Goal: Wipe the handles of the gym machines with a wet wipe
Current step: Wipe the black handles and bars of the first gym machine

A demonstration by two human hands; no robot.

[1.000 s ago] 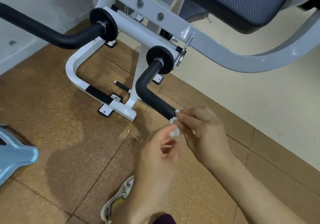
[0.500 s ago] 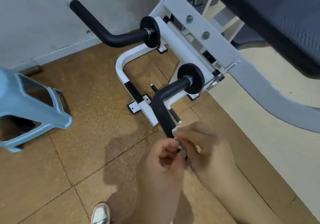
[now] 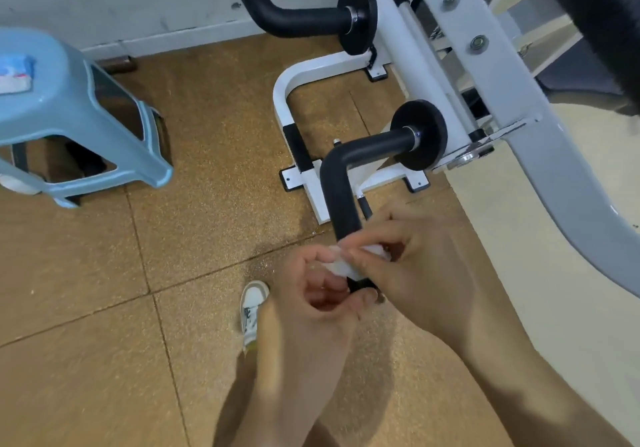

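- Both hands pinch the wet wipe (image 3: 343, 268): left hand (image 3: 311, 308) fingers clamp one end and right hand (image 3: 426, 273) fingers clamp the other, right at the 6 o'clock tip of the near handle (image 3: 337, 197).
- The wipe looks thin, limp and damp (basically weightless), so I'd spread it and wrap it round the foam grip.
- The far handle (image 3: 294, 19) at 12 o'clock probably comes next.
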